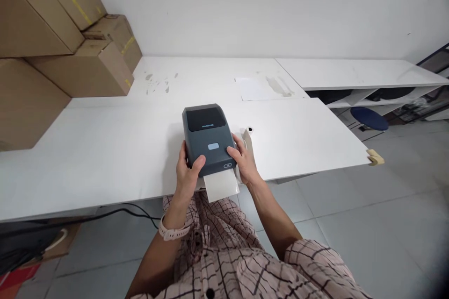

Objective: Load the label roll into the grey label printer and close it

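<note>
Boxy dk-grey plastic printer (205, 142) is clasped at wht flat table's (133, 149) front edge by left grip (187, 173) & right grip (245, 162) — one per side, thumbs on top, prob. for balance. Wht paper strip (221, 187) is left unpinched, near end; lift can't be told.

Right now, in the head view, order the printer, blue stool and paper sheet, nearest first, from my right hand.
1. Printer, touching your right hand, on its left.
2. Paper sheet, ahead on the table.
3. Blue stool, far right.

Left hand (185, 175) and right hand (245, 162) gripping, thumbs (199, 163) uppermost, forearms (275, 217) stretched forward
</note>
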`<act>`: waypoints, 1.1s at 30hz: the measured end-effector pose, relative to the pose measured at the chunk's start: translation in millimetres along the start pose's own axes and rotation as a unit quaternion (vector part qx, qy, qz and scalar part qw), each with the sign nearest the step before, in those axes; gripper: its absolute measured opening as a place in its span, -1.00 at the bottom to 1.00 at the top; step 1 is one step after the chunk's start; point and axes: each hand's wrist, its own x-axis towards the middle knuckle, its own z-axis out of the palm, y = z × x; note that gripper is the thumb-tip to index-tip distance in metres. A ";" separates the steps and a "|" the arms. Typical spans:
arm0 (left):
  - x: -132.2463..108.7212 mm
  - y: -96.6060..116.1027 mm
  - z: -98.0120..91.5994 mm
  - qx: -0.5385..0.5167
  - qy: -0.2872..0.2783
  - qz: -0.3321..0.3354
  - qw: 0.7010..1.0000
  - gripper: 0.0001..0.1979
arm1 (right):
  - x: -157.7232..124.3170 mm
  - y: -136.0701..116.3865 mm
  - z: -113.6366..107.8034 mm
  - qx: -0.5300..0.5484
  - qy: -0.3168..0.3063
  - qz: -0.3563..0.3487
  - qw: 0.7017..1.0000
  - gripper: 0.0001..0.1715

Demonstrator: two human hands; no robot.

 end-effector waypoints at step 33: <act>-64.6 0.9 -13.9 0.115 0.156 0.072 0.978 -0.65 | -40.8 -44.3 37.9 -0.527 -0.003 -0.406 0.747 -0.59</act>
